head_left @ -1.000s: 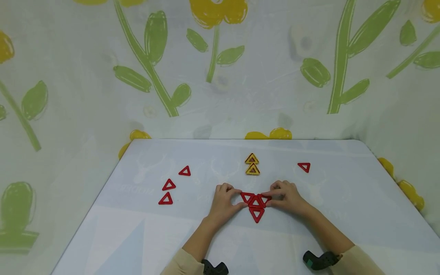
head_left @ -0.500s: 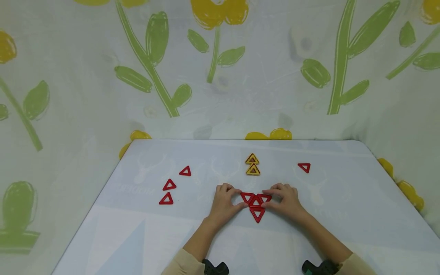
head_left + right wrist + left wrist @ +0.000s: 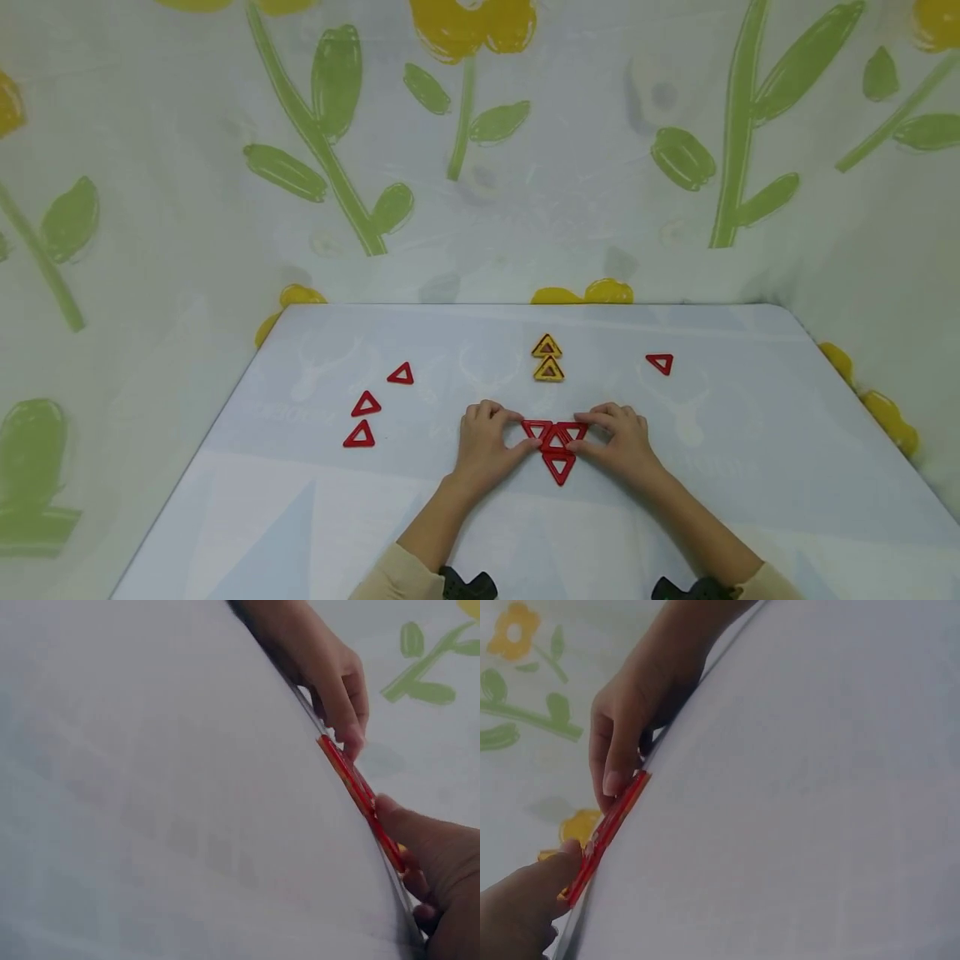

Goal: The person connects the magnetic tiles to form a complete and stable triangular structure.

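In the head view, several red triangle tiles lie joined in a cluster on the table, one central tile (image 3: 557, 448) with others around it. My left hand (image 3: 480, 442) pinches the left tile (image 3: 536, 423) between thumb and index finger. On the opposite side, my right hand (image 3: 622, 442) has thumb and index finger at two corners of the right tile (image 3: 573, 426). Below the centre, a point-down tile (image 3: 558, 457) is untouched. Both wrist views show the cluster edge-on as a thin red strip (image 3: 604, 844), a hand at each end.
Two yellow triangle tiles (image 3: 548, 375) lie in line behind the cluster. Three loose red tiles (image 3: 359, 443) are spread to the left, and a single red tile (image 3: 660, 359) lies at the back right. A flower-printed curtain rises behind the table's far edge (image 3: 450, 305).
The right tile has turned so its top edge lies level, flush against the central tile. My right thumb has moved left to its lower corner. The left hand has barely moved.
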`<state>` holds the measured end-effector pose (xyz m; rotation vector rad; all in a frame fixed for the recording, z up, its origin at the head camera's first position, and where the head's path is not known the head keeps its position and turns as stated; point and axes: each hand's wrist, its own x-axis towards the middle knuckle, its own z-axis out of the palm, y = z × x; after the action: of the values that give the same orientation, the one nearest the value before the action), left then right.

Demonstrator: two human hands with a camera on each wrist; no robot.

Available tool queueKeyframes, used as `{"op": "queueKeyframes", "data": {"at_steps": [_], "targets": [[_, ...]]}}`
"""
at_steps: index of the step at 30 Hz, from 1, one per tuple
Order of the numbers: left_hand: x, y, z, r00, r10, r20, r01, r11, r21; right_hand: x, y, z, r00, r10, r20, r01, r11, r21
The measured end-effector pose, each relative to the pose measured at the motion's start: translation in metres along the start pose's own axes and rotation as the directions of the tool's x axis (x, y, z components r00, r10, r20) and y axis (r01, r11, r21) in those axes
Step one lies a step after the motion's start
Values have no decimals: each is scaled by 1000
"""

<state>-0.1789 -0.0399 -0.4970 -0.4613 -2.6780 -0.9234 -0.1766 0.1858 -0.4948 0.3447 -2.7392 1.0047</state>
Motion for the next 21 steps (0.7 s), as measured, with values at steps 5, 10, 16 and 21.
{"op": "queueKeyframes", "data": {"at_steps": [5,10,16,21], "targets": [[2,5,1,996,-88,20,86,994,66,-4,-4,1,997,68,-38,-68,998,-7],[5,10,3,991,-129,32,126,987,101,-6,-6,2,995,72,-66,-74,997,-28],[5,15,4,985,-168,32,165,982,88,-7,-7,4,992,57,-112,-62,997,-38],[4,15,5,985,-173,19,171,982,84,-9,-6,6,989,49,-143,-57,997,-50]]}}
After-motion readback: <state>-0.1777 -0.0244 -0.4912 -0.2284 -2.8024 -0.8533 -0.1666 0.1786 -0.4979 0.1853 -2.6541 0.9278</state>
